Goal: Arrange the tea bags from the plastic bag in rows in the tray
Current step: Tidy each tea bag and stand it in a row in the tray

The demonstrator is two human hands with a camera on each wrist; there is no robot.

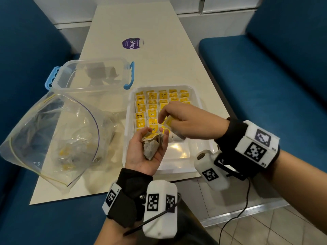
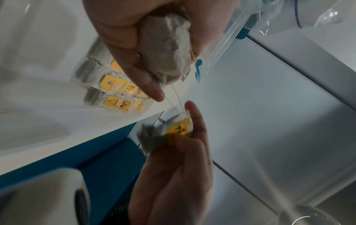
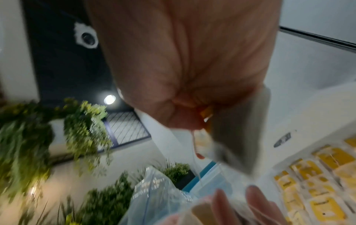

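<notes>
From the head camera, the left hand [image 1: 146, 149] cups papery tea bags [image 1: 152, 144] palm-up over the white plastic tray [image 1: 127, 138]; the right hand [image 1: 184, 121] pinches another. The crinkled clear plastic bag [image 1: 53, 135] lies left. The left wrist camera alone shows thin strings [image 2: 174, 97] linking both hands. The right wrist view is blurred.
</notes>
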